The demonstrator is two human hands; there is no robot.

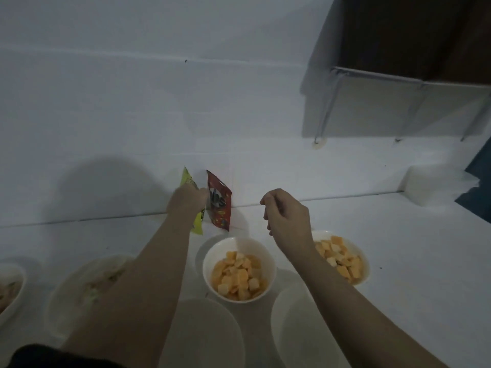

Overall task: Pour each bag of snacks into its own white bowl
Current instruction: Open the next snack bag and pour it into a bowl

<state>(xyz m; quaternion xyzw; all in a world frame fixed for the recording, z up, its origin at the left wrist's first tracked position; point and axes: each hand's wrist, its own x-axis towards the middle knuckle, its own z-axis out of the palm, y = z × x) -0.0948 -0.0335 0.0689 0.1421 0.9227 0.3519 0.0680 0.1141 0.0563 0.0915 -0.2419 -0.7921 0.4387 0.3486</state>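
Snack bags (219, 205) against wall, left hand (187, 199) touching, filled bowls (239, 269) nearer.

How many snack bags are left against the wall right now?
2. The yellow-green bag leans at the wall, mostly behind the left hand; the red bag stands just right of it, touching that hand. More may be hidden behind the arm.
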